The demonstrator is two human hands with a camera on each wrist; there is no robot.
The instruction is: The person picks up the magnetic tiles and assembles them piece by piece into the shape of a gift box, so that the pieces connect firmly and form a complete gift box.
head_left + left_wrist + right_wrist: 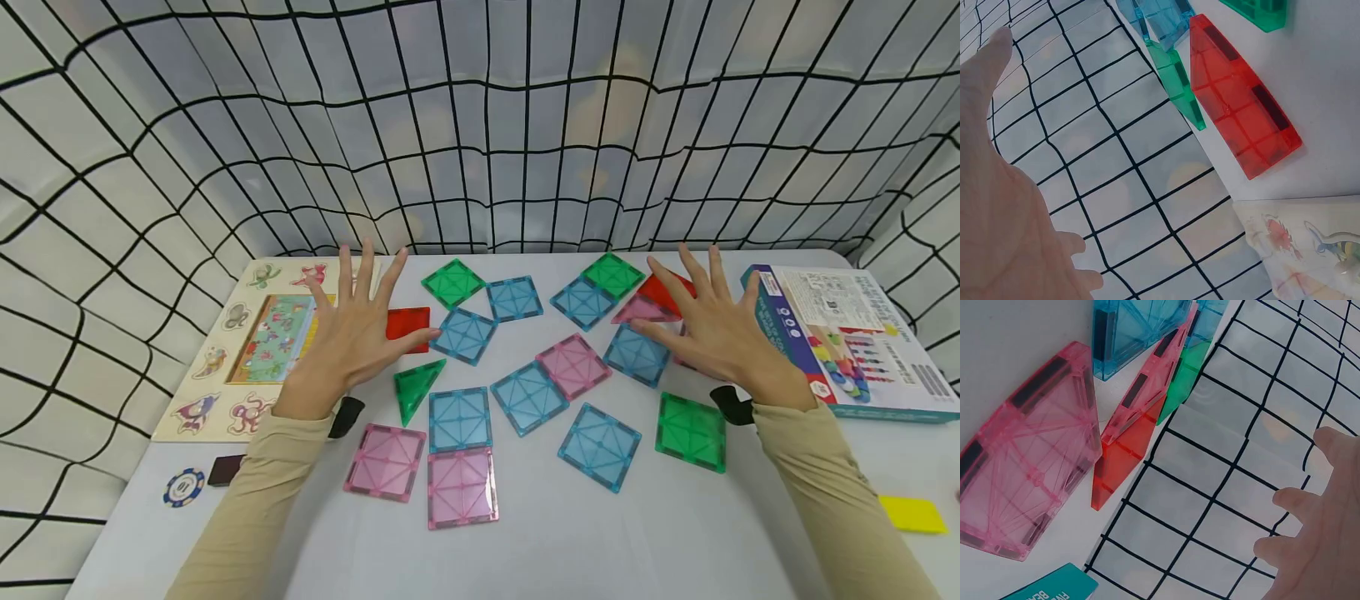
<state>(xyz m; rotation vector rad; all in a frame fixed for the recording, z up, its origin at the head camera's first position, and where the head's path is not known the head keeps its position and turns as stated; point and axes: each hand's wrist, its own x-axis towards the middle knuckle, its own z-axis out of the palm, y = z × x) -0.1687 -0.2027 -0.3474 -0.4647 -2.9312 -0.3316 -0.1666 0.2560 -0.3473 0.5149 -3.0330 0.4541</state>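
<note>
Flat translucent magnetic tiles lie scattered on a white table (570, 542): several blue squares (459, 418), pink squares (462, 486), green squares (691, 431) and a green triangle (415, 387). My left hand (360, 308) is open with its fingers spread, raised beside a red square tile (408, 323), which also shows in the left wrist view (1241, 106). My right hand (697, 308) is spread open over a pink triangle (641, 310) and a red tile (660, 292). In the right wrist view the pink triangle (1154, 381) leans on the red tile (1125, 456), next to a pink square (1029, 469). Neither hand holds anything.
A wooden animal puzzle board (247, 350) lies at the left. A printed toy box (840, 342) lies at the right. A poker chip (183, 487) and a small dark block (225, 469) sit at the front left, and a yellow piece (911, 513) at the front right. Grid-patterned sheeting (480, 125) surrounds the table.
</note>
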